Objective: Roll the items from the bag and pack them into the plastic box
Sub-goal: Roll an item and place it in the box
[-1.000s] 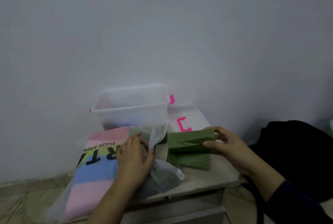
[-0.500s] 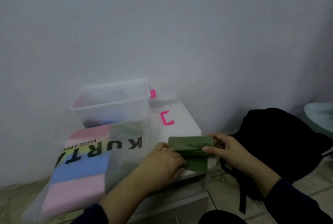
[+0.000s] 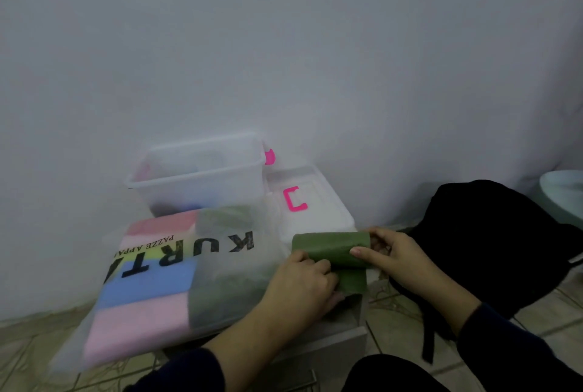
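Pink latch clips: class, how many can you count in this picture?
2 clear ones: one pink clip on the plastic box's right end, one on the lid lying beside it. A faint pink blur at the box's left end may be another.

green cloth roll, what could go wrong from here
The green cloth is only partly rolled, with a loose tail still under the left hand; if the right hand lets go, it may unroll. It also sits near the table edge and could slip off towards the black bag.

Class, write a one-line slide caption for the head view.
Both hands roll a green cloth beside the bag, near the box.
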